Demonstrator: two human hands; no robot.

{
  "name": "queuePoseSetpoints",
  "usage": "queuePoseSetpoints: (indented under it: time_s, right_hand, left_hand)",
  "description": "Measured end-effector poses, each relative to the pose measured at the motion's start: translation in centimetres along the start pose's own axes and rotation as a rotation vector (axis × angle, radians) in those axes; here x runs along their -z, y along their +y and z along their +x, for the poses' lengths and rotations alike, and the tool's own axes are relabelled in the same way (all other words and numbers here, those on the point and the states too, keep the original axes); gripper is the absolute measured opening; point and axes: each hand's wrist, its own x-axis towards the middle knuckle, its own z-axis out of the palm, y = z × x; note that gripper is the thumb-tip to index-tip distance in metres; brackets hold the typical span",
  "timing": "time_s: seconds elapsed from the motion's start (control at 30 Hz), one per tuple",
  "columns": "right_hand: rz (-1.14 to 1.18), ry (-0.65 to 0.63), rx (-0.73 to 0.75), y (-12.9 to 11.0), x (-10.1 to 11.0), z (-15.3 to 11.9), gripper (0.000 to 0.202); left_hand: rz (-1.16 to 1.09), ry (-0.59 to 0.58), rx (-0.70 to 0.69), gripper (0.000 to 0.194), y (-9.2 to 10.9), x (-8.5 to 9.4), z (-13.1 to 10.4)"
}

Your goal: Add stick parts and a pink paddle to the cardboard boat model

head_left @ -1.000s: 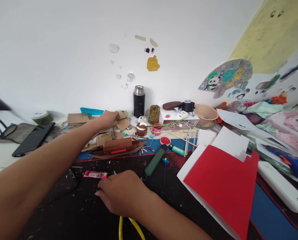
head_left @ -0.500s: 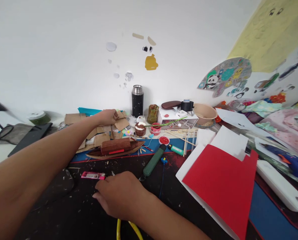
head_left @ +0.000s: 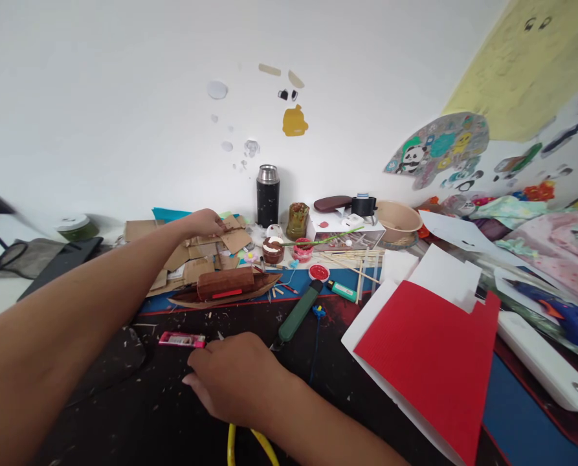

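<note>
The left hand was stretched out to the pile of cardboard pieces at the back of the tabletop, its fingers bent at the pieces; I cannot tell if they pinched one. Nearer, the right hand was curled over a yellow-handled tool, whose handles spread out below the palm; how firmly it was closed is hidden. A pink packet lay just beside its fingers, and the model boat stood between the two hands.
</note>
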Motion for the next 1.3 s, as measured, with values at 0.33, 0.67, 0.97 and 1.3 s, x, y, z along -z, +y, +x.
queuePoseSetpoints:
  time_s: [0.33,0.67,0.97,1.3]
  right_hand:
    - [0.011,0.015,-0.011,-0.1,-0.2,-0.1,0.029]
    - [0.017,-0.005,-0.012,-0.3,-0.2,-0.1,0.029]
    - [0.003,0.032,-0.001,-0.3,-0.9,-0.1,0.029]
    - [-0.001,0.047,0.002,-0.3,-1.5,-0.1,0.028]
  left_hand:
    - [-0.042,0.017,-0.058,0.040,-0.5,-0.2,-0.2]
    - [0.009,0.049,-0.082,0.043,-0.1,-1.1,-0.4]
    - [0.001,0.135,-0.079,0.044,-0.6,-0.7,-1.2]
    - [0.037,0.106,-0.125,0.041,-0.2,-0.1,-2.2]
